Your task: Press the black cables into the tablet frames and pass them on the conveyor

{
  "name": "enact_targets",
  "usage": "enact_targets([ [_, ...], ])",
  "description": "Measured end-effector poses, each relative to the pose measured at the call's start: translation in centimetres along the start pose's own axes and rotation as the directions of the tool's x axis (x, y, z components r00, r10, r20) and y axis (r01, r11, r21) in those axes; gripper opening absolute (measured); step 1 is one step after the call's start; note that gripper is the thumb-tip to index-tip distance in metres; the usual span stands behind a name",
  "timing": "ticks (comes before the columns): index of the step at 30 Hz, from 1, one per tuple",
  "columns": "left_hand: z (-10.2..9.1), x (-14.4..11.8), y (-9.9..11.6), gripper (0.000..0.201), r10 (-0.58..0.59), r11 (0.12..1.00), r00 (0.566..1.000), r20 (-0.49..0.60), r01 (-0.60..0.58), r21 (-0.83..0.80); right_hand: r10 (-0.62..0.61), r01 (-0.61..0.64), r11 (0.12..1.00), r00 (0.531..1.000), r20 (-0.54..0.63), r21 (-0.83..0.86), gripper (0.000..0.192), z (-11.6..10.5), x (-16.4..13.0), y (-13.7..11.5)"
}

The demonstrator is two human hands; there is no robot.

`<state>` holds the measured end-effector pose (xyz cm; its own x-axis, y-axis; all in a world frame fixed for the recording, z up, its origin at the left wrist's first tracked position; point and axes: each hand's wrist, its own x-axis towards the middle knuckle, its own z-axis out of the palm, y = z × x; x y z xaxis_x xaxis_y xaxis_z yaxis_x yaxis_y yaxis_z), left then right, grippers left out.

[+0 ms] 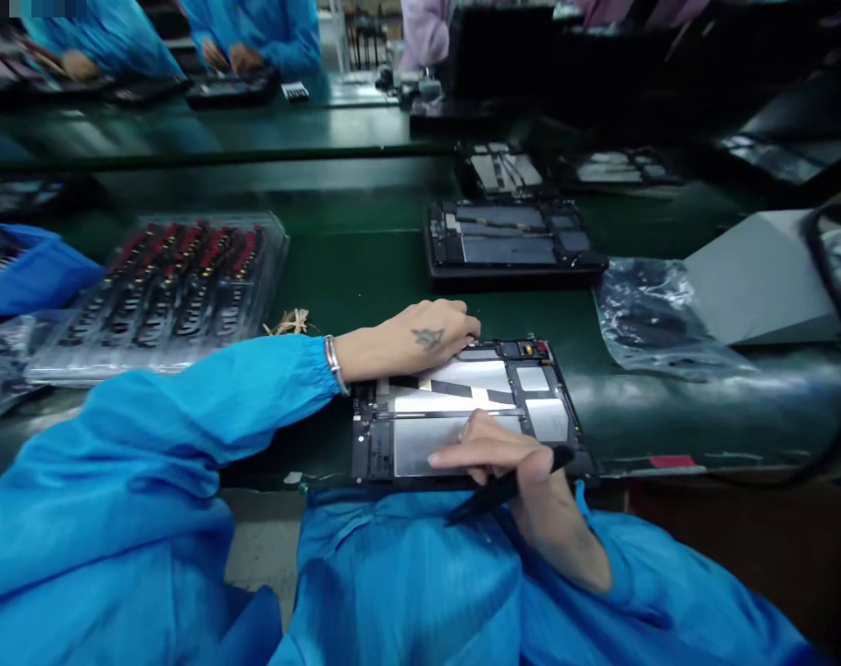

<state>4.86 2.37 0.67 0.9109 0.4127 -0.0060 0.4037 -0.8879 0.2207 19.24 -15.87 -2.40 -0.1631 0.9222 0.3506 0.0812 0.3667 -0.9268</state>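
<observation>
The opened tablet [465, 412] lies flat on the green surface [364, 250] right in front of you, its silver inner plates showing; no writing on it can be read. Your left hand [413, 342] rests on its upper edge, fingers pressed together and curled over the rim. Your right hand [507, 453] lies on its lower half, index finger stretched flat on the plate, the other fingers pinching a black stylus-like tool [507, 488]. At 12 o'clock sits another opened tablet [510, 239]; at 10 o'clock a clear tray of parts [170, 287]; at 3 o'clock a crumpled plastic bag [652, 314].
</observation>
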Motion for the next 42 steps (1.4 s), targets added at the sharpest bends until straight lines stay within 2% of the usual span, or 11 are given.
enact_targets([
  [10, -2.9, 1.4, -1.8, 0.025, -0.086, 0.903, 0.992, 0.093, 0.117, -0.413, -0.327, 0.306, 0.931, 0.941, -0.085, -0.199, 0.046, 2.0, 0.1, 3.0],
  [15, -3.7, 1.0, -2.4, 0.026, -0.071, 0.693, 0.992, 0.108, 0.127, -0.709, -0.400, 0.371, 0.865, 0.917, -0.017, -0.339, 0.056, 1.5, 0.8, 3.7],
  [17, -4.0, 0.8, -2.6, 0.029, -0.085, 0.626, 0.989, 0.120, 0.147, -0.766, -0.458, 0.484, 0.751, 0.872, 0.173, -0.448, 0.046, 0.0, 0.8, 3.5],
  [20, -4.6, 0.3, -2.5, 0.031, -0.109, 0.565, 0.993, 0.054, 0.106, -0.818, -0.474, 0.684, 0.388, 0.723, 0.503, -0.617, 0.039, -3.8, 0.8, 2.5],
  [23, -5.2, 0.1, -2.2, 0.040, -0.159, 0.474, 0.987, 0.025, 0.099, -0.875, -0.452, 0.708, 0.149, 0.670, 0.589, -0.691, 0.042, -7.7, 1.0, 1.5],
  [26, -5.1, 0.1, -1.5, 0.038, -0.213, 0.389, 0.977, -0.017, 0.069, -0.919, -0.593, 0.674, 0.259, 0.676, 0.437, -0.692, 0.041, -10.1, 1.6, 0.9],
  [28, -4.8, -0.2, -0.7, 0.028, -0.219, 0.317, 0.974, -0.053, 0.020, -0.948, -0.681, 0.527, 0.412, 0.720, 0.134, -0.743, 0.029, -10.4, 2.0, 0.7],
  [30, -4.3, -0.9, 0.3, 0.030, -0.197, 0.216, 0.976, -0.092, -0.049, -0.975, -0.697, 0.322, 0.557, 0.682, -0.220, -0.766, 0.011, -10.0, 2.3, 0.5],
  [34, -4.1, -3.0, 2.8, 0.048, -0.171, 0.217, 0.948, -0.269, -0.230, -0.949, -0.408, 0.190, 0.909, 0.589, -0.697, -0.372, 0.019, -8.4, 3.1, -0.5],
  [38, -4.2, -4.1, 4.4, 0.046, -0.263, 0.480, 0.866, -0.425, -0.264, -0.836, 0.015, 0.071, 0.993, 0.724, -0.690, 0.097, 0.023, -7.5, 3.3, -1.8],
  [42, -3.2, -4.0, 4.3, 0.050, -0.353, 0.464, 0.845, -0.401, -0.214, -0.859, 0.234, -0.088, 0.963, 0.745, -0.625, 0.255, 0.027, -7.1, 2.9, -2.3],
])
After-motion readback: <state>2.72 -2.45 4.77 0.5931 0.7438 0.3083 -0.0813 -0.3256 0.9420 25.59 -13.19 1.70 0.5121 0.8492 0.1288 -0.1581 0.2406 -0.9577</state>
